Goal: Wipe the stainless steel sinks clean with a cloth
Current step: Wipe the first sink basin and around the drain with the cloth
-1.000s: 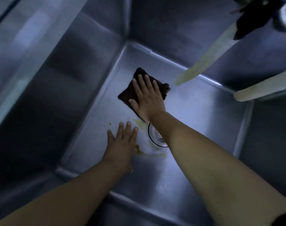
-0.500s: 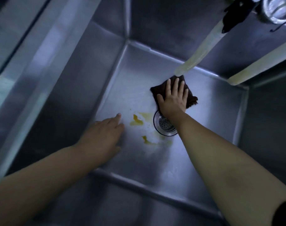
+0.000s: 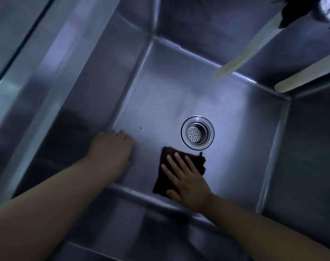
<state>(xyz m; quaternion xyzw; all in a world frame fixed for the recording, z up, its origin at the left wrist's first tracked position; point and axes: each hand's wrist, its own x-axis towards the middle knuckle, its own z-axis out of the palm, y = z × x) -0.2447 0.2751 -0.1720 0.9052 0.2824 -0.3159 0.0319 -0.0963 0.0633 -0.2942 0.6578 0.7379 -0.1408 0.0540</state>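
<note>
View from above into my stainless steel sink (image 3: 179, 95). My right hand (image 3: 186, 178) lies flat on the dark cloth (image 3: 196, 162), fingers straight and spread, pressing it against the sink floor; the thumb reaches past the cloth's near corner. The cloth sits on the floor of the basin near the front wall, just in front of the drain strainer (image 3: 197, 132), with its far corner close to the strainer's rim but apart from it. My left hand (image 3: 111, 149) rests on the sink floor at the foot of the left wall, fingers loosely curled under and holding nothing, well apart from the cloth. A small green speck (image 3: 140, 127) lies on the floor just beyond the left hand's knuckles. Two pale hoses (image 3: 245, 51) hang in from the upper right, the ends above the back edge of the basin; a dark object (image 3: 294, 10) covers the top of the nearer one, too dim to identify.
</note>
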